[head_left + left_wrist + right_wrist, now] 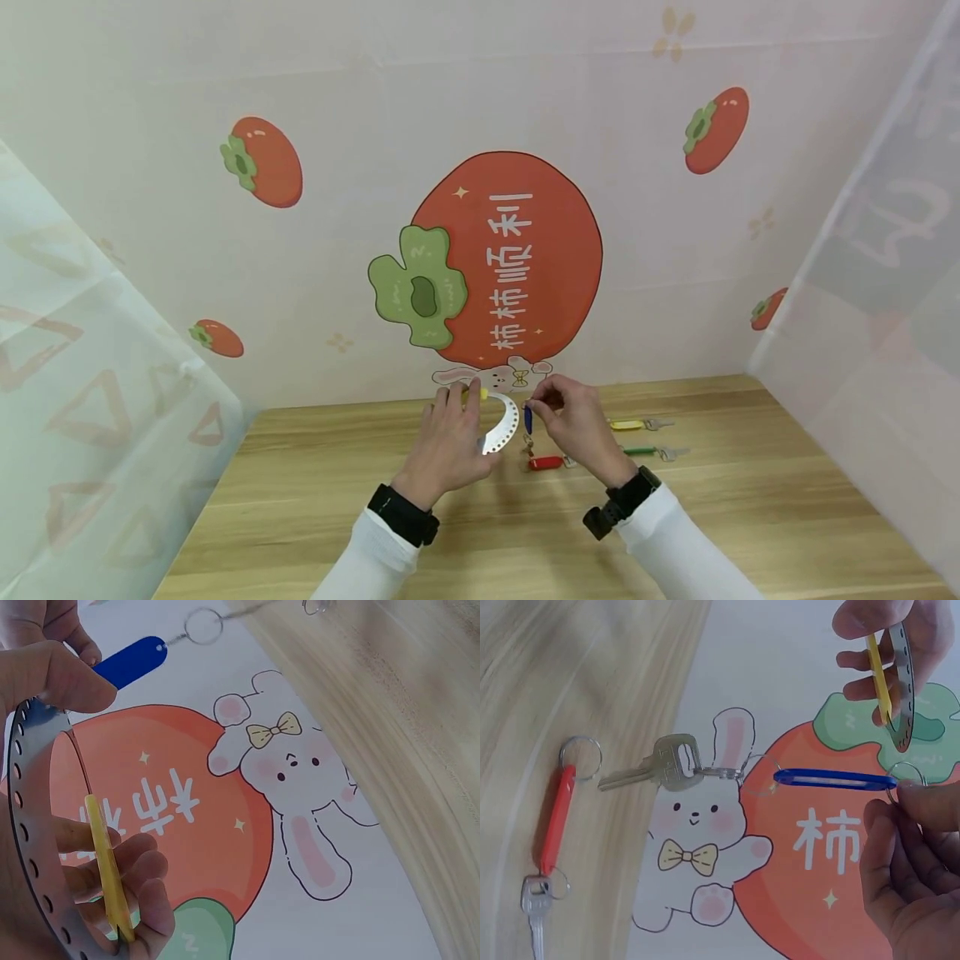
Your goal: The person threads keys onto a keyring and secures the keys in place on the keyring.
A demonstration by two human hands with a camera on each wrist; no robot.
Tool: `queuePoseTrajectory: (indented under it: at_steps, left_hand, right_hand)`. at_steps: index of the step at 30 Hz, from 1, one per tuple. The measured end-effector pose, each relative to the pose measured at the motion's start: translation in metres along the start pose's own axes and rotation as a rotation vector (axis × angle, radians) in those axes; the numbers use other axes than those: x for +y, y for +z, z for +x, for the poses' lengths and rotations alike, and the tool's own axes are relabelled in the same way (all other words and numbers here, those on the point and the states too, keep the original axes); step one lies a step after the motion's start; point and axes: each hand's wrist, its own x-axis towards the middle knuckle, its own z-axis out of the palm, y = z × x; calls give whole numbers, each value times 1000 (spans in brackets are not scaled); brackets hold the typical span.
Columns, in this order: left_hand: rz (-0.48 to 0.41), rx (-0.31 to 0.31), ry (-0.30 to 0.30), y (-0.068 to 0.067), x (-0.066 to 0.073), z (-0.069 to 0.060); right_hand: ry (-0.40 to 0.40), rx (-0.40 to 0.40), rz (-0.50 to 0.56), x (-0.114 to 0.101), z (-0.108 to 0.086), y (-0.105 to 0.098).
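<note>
Biggest weak spot imo is the right hand (577,425), near the lower middle of the head view. It's got a thumb-and-finger pinch, basically closed up, on the tiny ring (904,763) at one end of the blue tag (832,779), over at the right of the right wrist view. The tag's key (676,761) dangles free off the other end, left of centre in that same view. So a small slip of the fingertips and I reckon the whole string drops, likely onto the red tag (546,462) lying just below it in the head view.

The left hand (450,442) has its fingers curled on the curved metal plate (504,427) and its yellow strip (880,679). Looks held, but how firm I can't tell. The plate has a row of small holes along its edge, so if it tilts or wobbles, lining a thin ring up with any one of them gets fiddly. The swinging key could also twist the ring off line.

Also, the left thumb sits close to the blue tag in the upper left of the left wrist view; can't tell if they touch. If they bump, the tag could get knocked sideways.
</note>
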Motion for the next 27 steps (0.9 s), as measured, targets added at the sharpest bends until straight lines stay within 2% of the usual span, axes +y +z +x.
queuePoseTrajectory:
  at_steps: [6,19,27]
  left_hand:
    - [-6,-1,1,0,0,0]
    - [4,-6,-5,-4,1,1]
    - [9,-23,-7,-5,4,2]
  right_hand:
    - [-40,-47,-47,0,-1,-3]
    - [-110,-53,-131,-3,-1,-5]
    - [-142,-64,-127,0,-1,-5]
